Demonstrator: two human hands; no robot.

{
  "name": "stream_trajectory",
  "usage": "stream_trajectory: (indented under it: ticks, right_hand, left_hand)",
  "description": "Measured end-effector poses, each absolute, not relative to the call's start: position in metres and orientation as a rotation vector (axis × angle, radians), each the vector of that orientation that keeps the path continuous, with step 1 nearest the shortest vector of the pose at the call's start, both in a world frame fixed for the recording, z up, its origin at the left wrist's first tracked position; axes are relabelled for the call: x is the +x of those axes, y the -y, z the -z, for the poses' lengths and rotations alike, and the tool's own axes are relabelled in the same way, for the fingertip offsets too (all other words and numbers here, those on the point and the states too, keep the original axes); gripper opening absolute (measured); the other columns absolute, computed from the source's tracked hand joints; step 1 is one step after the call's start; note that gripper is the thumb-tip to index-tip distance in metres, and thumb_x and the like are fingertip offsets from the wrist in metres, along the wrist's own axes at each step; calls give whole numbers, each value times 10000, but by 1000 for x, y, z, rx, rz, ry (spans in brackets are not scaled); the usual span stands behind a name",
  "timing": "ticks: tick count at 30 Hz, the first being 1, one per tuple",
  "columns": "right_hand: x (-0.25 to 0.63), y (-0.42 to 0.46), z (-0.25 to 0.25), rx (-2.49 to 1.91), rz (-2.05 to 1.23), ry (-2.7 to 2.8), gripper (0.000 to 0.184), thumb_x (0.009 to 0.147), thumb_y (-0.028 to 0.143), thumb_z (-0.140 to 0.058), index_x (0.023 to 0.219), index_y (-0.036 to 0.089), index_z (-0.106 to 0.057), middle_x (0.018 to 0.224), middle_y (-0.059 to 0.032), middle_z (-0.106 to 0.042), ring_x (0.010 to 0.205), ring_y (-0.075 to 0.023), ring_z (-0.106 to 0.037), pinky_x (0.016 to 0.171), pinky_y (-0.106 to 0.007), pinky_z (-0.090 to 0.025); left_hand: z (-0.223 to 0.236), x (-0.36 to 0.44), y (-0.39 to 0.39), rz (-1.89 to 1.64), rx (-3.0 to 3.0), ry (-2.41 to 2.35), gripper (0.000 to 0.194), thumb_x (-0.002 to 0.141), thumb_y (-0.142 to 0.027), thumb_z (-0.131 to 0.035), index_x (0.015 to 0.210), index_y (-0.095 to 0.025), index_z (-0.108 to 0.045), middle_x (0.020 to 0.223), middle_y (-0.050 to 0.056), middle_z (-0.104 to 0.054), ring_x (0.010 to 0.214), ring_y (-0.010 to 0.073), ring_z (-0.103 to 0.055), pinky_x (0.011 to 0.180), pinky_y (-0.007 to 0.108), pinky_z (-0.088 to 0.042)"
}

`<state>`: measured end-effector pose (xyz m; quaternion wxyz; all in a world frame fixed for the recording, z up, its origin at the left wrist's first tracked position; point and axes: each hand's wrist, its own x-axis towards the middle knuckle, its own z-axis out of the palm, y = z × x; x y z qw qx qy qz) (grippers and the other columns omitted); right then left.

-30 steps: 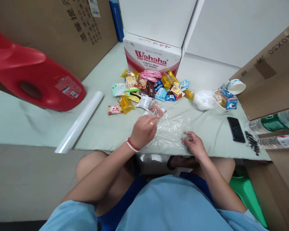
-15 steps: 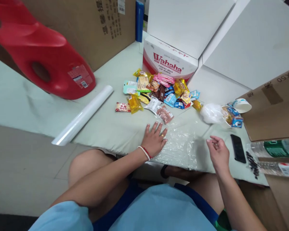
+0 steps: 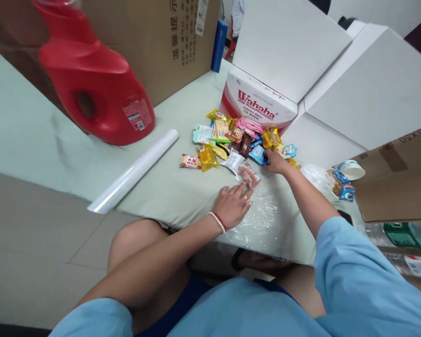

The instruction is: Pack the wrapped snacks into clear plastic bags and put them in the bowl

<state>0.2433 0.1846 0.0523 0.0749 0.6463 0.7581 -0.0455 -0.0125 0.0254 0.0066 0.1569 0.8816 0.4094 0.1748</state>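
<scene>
1. The left hand [image 3: 231, 207] lay palm down, open with fingers spread, over the left part of a clear plastic sheet [image 3: 263, 224] at the near edge of the cloth-covered table [image 3: 157, 187].
2. The right hand [image 3: 276, 162] reached into the front right of the snack pile [image 3: 244, 145], fingers curled and touching a blue packet [image 3: 257, 155]; whether they had closed on it, I could not tell.
3. A pinkish-brown packet [image 3: 249, 176] rested just beyond the left fingertips, beside a silver-white packet [image 3: 233, 161].
4. The pile spread in front of the Wahaha box [image 3: 257, 104] toward the far edge, with a red-and-cream packet [image 3: 190, 161] at its left end.
5. Farther left, a white roll [image 3: 136, 171] slanted to the near edge, a red jug [image 3: 108, 100] beyond it.
6. To the right sat a knotted-looking white plastic bag [image 3: 315, 177] and a tilted paper cup [image 3: 352, 170]; two clear bottles [image 3: 403, 235] lay near the right edge.
</scene>
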Motion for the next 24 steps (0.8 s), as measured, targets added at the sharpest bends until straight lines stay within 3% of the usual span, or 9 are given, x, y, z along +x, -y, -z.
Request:
stream_trajectory:
  ticks: [4, 7, 10, 12, 16, 20, 24]
  right_hand:
    - [258, -139, -40, 2098, 24, -2232, 494, 849, 212, -639, 1333, 119, -599, 1264, -199, -662, 1167, -355, -550, 990, -447, -441]
    - [275, -103, -41, 2316, -59, -2237, 450, 832, 262, -645, 1269, 157, -652, 1188, -159, -688, 1126, -349, -567, 997, -467, -437]
    - [281, -64, -54, 2555, -130, -2349, 388, 823, 323, -660, 1182, 175, -671, 1132, -135, -687, 1076, -327, -585, 1002, -486, -437]
    - [270, -37, -60, 2548, 16, -2557, 375, 836, 366, -676, 1170, 198, -658, 1125, -116, -679, 1041, -303, -595, 970, -467, -462]
    - [223, 5, -49, 2047, 420, -2905, 347, 882, 335, -685, 1212, 233, -650, 1178, -98, -678, 1100, -286, -577, 990, -441, -455]
    - [200, 13, -30, 1881, 550, -2775, 404, 870, 261, -693, 1270, 211, -661, 1248, -126, -665, 1141, -305, -555, 1014, -464, -443]
    - [214, -17, -42, 1768, 796, -2755, 350, 915, 397, -667, 1217, 225, -708, 1217, -106, -707, 1123, -278, -625, 1014, -422, -465]
  left_hand:
    - [-2, -20, -30, -505, 2529, -1187, 409, 1033, -339, -430, 1403, -257, -583, 1557, 93, -519, 1374, 263, -510, 1079, 465, -418]
    - [5, -25, -28, -516, 2576, -1260, 396, 1013, -337, -474, 1379, -271, -608, 1572, 75, -505, 1500, 303, -361, 1186, 554, -297]
    - [11, -28, -22, -442, 2574, -1319, 467, 1015, -416, -466, 1451, -279, -562, 1615, 96, -446, 1526, 337, -321, 1217, 635, -209]
    - [13, -28, -18, -387, 2566, -1337, 512, 1026, -447, -429, 1500, -273, -517, 1640, 118, -404, 1530, 342, -318, 1214, 662, -196]
    - [10, -25, -9, -348, 2554, -1370, 545, 1034, -476, -390, 1538, -285, -466, 1665, 117, -355, 1547, 342, -282, 1204, 708, -164]
    - [3, -27, -9, -359, 2558, -1402, 527, 1059, -448, -317, 1516, -259, -499, 1646, 105, -396, 1544, 326, -292, 1220, 695, -137]
    - [-3, -33, -18, -284, 2572, -1341, 488, 1057, -411, -350, 1488, -271, -531, 1633, 86, -424, 1527, 314, -330, 1218, 682, -177]
